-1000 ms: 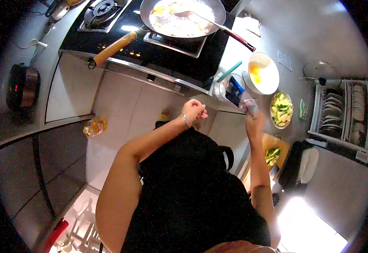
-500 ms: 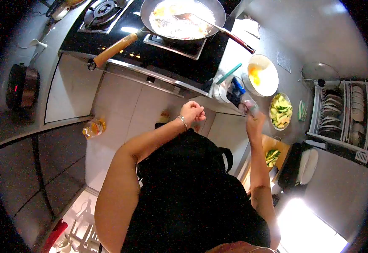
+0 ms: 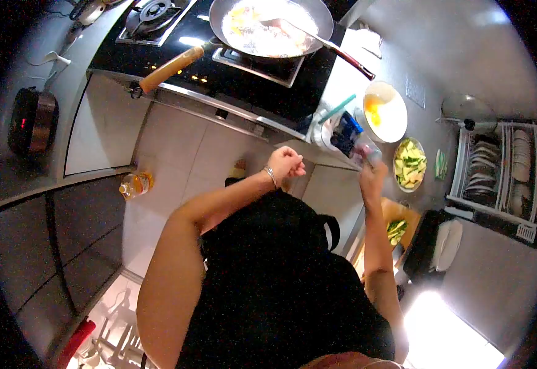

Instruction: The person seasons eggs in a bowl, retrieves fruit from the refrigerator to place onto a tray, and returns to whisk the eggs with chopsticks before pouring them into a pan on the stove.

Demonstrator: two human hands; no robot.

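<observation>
My right hand [image 3: 373, 177] grips the near end of a plastic packet [image 3: 349, 136], partly clear with dark and blue parts. The packet lies tilted over the counter's edge, beside a pale jar [image 3: 322, 136] with a teal handle [image 3: 340, 108] above it. What is in the packet cannot be made out. In front of my body, my left hand [image 3: 288, 163] hangs with its fingers curled in, and nothing shows in it. Just past the packet stands a white bowl [image 3: 396, 120] with yellow egg inside. An oval dish of chopped green and pale pieces [image 3: 410, 165] sits right of my right hand.
A wok [image 3: 325, 24] with a wooden handle [image 3: 173, 69] sits on the stove, a spatula [image 3: 348, 60] resting in it. At right stands a dish rack [image 3: 453, 166]. A cutting board [image 3: 407, 215] holds sliced greens. An oil bottle [image 3: 136, 186] stands on the floor.
My left hand has shifted very slightly to the right. My right hand still holds the packet in nearly the same place, and the view has moved a little.
</observation>
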